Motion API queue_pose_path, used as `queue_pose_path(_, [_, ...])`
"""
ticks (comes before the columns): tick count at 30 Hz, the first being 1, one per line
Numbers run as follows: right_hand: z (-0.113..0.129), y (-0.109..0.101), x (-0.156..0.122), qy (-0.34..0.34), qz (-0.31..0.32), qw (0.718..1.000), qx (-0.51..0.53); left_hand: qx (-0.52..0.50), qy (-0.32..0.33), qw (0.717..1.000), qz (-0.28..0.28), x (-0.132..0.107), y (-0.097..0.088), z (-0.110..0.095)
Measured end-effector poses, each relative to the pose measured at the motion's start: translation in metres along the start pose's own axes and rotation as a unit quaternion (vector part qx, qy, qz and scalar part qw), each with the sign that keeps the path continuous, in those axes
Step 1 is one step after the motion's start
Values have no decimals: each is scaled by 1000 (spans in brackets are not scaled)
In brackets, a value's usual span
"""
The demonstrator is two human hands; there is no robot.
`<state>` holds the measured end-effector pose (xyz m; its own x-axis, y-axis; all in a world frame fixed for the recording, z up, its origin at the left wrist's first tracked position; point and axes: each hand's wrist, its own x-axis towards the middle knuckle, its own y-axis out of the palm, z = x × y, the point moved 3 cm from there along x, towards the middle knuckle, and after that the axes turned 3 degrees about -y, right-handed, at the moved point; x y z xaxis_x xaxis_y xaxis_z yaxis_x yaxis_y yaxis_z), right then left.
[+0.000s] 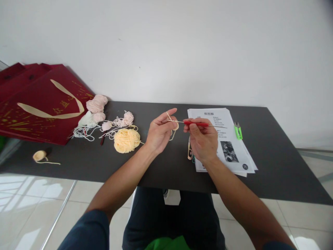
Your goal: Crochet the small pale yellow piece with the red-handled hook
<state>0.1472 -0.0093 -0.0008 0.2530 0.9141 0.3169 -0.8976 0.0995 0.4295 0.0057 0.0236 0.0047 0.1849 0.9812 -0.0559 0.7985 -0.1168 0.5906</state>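
Observation:
My right hand (201, 139) grips a crochet hook with a red handle (196, 123), its metal tip pointing left. My left hand (160, 132) pinches a small pale yellow crocheted piece (176, 126), with a strand of yarn looped over its raised index finger. The hook's tip meets that piece between both hands, above the dark table (273, 156). A ball of pale yellow yarn (127, 140) lies just left of my left hand, its strand running toward it.
Printed sheets (223, 139) lie under my right hand, green thread snips (238, 131) beside them. Pink and white yarn (99, 111) is heaped at the back left against dark red gift bags (39, 100). A small yellow crocheted cup (39, 156) sits far left.

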Motion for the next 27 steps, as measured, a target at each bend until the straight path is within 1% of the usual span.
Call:
queue_pose_path(4, [5, -5, 5, -19, 2, 1000, -8, 5, 24, 1000, -8, 1, -2, -2])
queue_pose_path(8, [9, -8, 8, -45, 4, 999, -7, 16, 30, 999, -14, 2, -4, -2])
queue_pose_path(15, [8, -9, 5, -83, -7, 995, -50, 49, 66, 997, -2, 1, -7, -1])
queue_pose_path(19, [6, -11, 4, -85, 0, 995, -55, 73, 92, 993, 14, 2, -10, -2])
queue_pose_path(22, [5, -13, 6, -86, 9, 995, -54, 84, 89, 992, 25, 3, -11, -4])
queue_pose_path(27, [4, -14, 6, -68, 28, 997, -26, 84, 56, 994, 45, 4, -10, -7])
